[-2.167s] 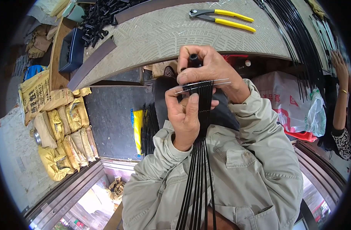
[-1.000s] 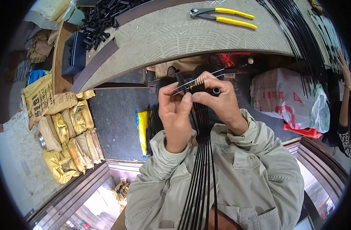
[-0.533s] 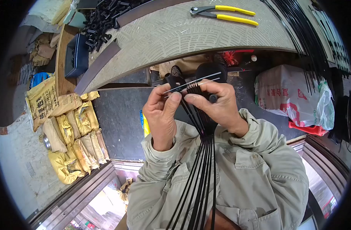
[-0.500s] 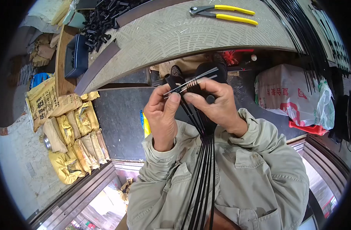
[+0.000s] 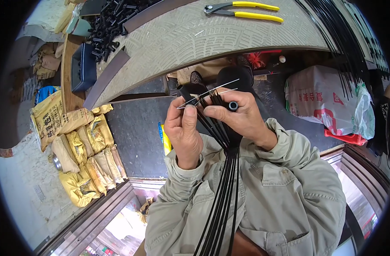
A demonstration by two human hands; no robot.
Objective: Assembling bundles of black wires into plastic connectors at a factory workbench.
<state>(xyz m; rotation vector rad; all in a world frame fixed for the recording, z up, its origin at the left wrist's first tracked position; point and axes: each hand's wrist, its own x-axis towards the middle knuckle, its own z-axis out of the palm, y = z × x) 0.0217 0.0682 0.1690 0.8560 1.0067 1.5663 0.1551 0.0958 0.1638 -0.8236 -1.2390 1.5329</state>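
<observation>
The head view looks down on both hands raised in front of the chest, working at the top of a bundle of thin black cables (image 5: 222, 187) that runs up from the lap between the olive jacket sleeves. The left hand (image 5: 184, 132) is closed, thumb and forefinger pinching the near end of a thin silver wire (image 5: 208, 94) just beside the cable tops. The right hand (image 5: 239, 117) is wrapped around the bundle where the cables fan out, its fingers clamped on them, with a small black tube end (image 5: 233, 105) showing at its knuckles. The wire slants up to the right across the cable tips, its far end free above the right hand. Beyond the hands, on the curved grey patterned surface (image 5: 169, 38), lie yellow-handled pliers (image 5: 244, 10), well apart from the hands. A heap of small black plastic parts (image 5: 112, 25) sits at the surface's far left. Yellow-brown sacks (image 5: 82, 149) are stacked on the floor to the left, and a white printed bag (image 5: 327, 100) lies to the right.
</observation>
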